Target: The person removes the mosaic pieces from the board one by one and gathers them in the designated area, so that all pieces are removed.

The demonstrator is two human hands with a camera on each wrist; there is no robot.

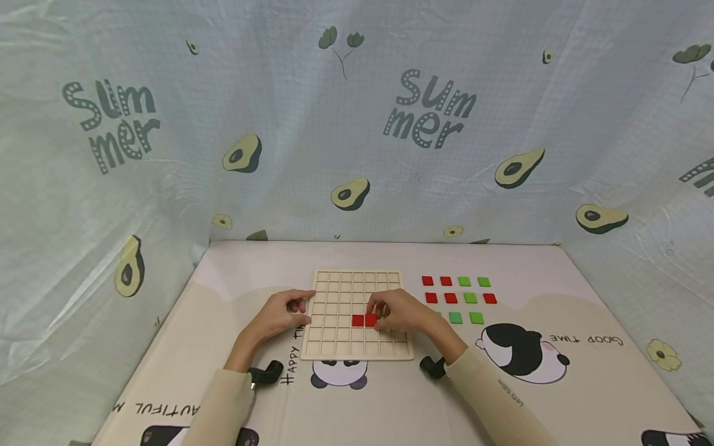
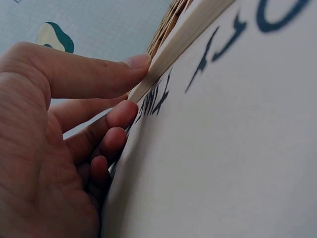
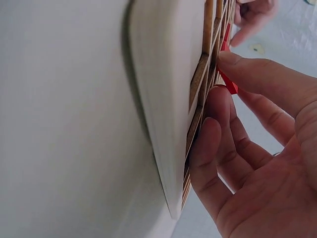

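Observation:
A pale wooden grid board (image 1: 329,334) with square cells lies on the covered table. My right hand (image 1: 400,311) is over its right half and pinches a red square tile (image 1: 370,320) between thumb and fingers. In the right wrist view that red tile (image 3: 229,84) sits tilted above the slats. Another red tile (image 1: 357,320) rests in the cell just to its left. Along the board's left edge, my left hand (image 1: 279,313) touches the frame with thumb and index finger spread apart. The left wrist view shows the thumb (image 2: 133,67) against the wooden rim.
Right of the board, loose tiles lie in rough rows: several red ones (image 1: 450,298) and several green ones (image 1: 471,298). My right forearm partly covers one green tile (image 1: 437,314). A patterned cloth wall (image 1: 357,124) stands behind the table.

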